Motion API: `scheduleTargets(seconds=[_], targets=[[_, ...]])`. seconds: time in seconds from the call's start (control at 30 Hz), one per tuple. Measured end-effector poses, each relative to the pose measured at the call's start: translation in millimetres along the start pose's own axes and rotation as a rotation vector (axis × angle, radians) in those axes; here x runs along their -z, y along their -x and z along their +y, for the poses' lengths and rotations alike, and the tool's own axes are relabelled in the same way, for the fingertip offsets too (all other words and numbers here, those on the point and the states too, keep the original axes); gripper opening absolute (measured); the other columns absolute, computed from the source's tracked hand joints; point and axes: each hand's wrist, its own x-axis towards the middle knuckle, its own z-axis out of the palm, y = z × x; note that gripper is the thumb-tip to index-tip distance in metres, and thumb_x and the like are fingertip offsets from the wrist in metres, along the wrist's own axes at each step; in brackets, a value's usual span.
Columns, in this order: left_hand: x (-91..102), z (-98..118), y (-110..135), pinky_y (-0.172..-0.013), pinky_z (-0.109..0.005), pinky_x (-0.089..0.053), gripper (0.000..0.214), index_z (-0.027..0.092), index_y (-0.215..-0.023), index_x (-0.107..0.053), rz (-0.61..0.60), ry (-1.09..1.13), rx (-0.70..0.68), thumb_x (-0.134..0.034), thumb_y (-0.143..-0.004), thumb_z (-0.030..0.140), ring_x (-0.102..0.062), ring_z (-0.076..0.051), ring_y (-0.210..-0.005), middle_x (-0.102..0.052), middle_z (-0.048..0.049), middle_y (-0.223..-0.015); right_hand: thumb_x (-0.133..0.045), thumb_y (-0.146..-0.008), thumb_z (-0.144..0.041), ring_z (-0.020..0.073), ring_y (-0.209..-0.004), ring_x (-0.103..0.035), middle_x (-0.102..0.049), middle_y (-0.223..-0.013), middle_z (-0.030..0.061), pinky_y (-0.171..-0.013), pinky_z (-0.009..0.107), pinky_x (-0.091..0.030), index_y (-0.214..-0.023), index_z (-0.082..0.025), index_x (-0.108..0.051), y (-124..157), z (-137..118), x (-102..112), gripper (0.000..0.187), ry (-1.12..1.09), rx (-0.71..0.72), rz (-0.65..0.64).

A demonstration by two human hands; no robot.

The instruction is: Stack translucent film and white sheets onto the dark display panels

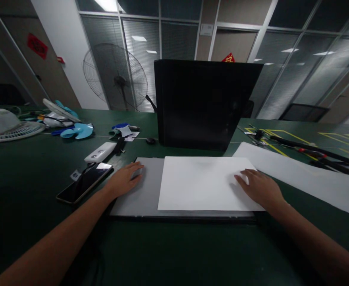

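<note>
A white sheet of paper (201, 182) lies on a flat grey panel (144, 194) on the green table in front of me. My left hand (125, 178) rests flat on the panel's left part, fingers stretched out. My right hand (259, 186) lies flat on the right edge of the white sheet, fingers spread. Neither hand holds anything.
A black upright panel (204, 103) stands just behind the grey one. A phone (85, 182) and a white device (100, 152) lie to the left. Fan parts (13, 125) and blue blades (77, 130) sit far left. A second white sheet (305, 178) and black rods (320, 153) lie right.
</note>
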Motion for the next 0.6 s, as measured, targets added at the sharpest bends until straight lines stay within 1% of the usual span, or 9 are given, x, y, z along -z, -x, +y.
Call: scheduleTargets(seconds=[0.1,0.17,0.2,0.23,0.3,0.4,0.5,0.6], targets=[[1.4,0.6,-0.3,-0.123,-0.052,-0.04,0.058,0.019,-0.149,-0.06,-0.013,0.002,-0.002,-0.046,-0.099,0.046,-0.051,-0.034,-0.148,-0.052,-0.0122,-0.162,-0.025,-0.105,-0.067,0.037,-0.116,-0.069,-0.068,-0.139,0.0161,-0.095,0.058,-0.057,-0.132,-0.018,-0.071,-0.2,5.9,1.0,0.072,-0.043,-0.071,-0.103],[3.1,2.4,0.1,-0.123,-0.052,-0.041,0.058,0.02,-0.149,-0.06,-0.016,0.007,0.0,-0.046,-0.099,0.045,-0.052,-0.033,-0.147,-0.052,-0.0116,-0.163,-0.022,-0.105,-0.07,0.0369,-0.115,-0.07,-0.068,-0.138,0.0147,-0.09,0.057,-0.059,-0.131,-0.021,-0.071,2.3,0.2,3.0,0.074,-0.072,-0.07,-0.124],[4.1,3.6,0.5,-0.122,-0.052,-0.041,0.058,0.02,-0.149,-0.06,-0.014,0.014,0.0,-0.045,-0.099,0.045,-0.052,-0.033,-0.147,-0.053,-0.0116,-0.162,-0.022,-0.105,-0.071,0.037,-0.115,-0.07,-0.069,-0.138,0.0146,-0.09,0.057,-0.059,-0.13,-0.021,-0.072,3.8,-4.3,3.8,0.075,-0.075,-0.049,-0.113],[5.1,5.0,1.0,-0.122,-0.053,-0.042,0.057,0.02,-0.148,-0.061,-0.008,0.025,0.001,-0.044,-0.1,0.046,-0.053,-0.033,-0.146,-0.054,-0.0117,-0.161,-0.023,-0.105,-0.071,0.0368,-0.116,-0.07,-0.069,-0.137,0.0145,-0.091,0.057,-0.059,-0.129,-0.022,-0.072,5.3,-9.4,4.2,0.074,-0.074,-0.013,-0.092],[6.7,7.7,2.0,-0.121,-0.053,-0.042,0.057,0.02,-0.146,-0.062,0.011,0.048,0.008,-0.04,-0.102,0.05,-0.056,-0.033,-0.143,-0.057,-0.012,-0.158,-0.025,-0.105,-0.069,0.0356,-0.119,-0.069,-0.07,-0.136,0.0135,-0.099,0.057,-0.056,-0.129,-0.022,-0.073,8.5,-19.5,4.0,0.071,-0.077,0.089,-0.045],[6.9,9.0,2.9,-0.12,-0.051,-0.044,0.062,0.02,-0.144,-0.063,0.028,0.065,0.007,-0.037,-0.104,0.059,-0.059,-0.033,-0.14,-0.06,-0.0134,-0.155,-0.032,-0.106,-0.064,0.0347,-0.13,-0.063,-0.068,-0.142,0.0112,-0.112,0.058,-0.048,-0.133,-0.023,-0.072,13.1,-32.0,1.8,0.063,-0.109,0.247,0.01],[3.3,5.5,2.4,-0.121,-0.05,-0.043,0.068,0.02,-0.146,-0.062,0.031,0.049,0.001,-0.045,-0.1,0.067,-0.057,-0.034,-0.142,-0.057,-0.0141,-0.158,-0.038,-0.106,-0.062,0.0343,-0.134,-0.059,-0.066,-0.144,0.0095,-0.116,0.06,-0.045,-0.136,-0.024,-0.07,17.2,-40.8,0.7,0.058,-0.175,0.345,0.012],[-2.0,0.0,1.0,-0.123,-0.05,-0.04,0.072,0.019,-0.147,-0.061,0.037,0.041,0.009,-0.052,-0.096,0.069,-0.054,-0.034,-0.145,-0.053,-0.0151,-0.16,-0.042,-0.105,-0.061,0.0334,-0.134,-0.06,-0.067,-0.143,0.0084,-0.116,0.06,-0.046,-0.138,-0.024,-0.07,19.1,-45.0,1.6,0.056,-0.242,0.406,-0.002]])
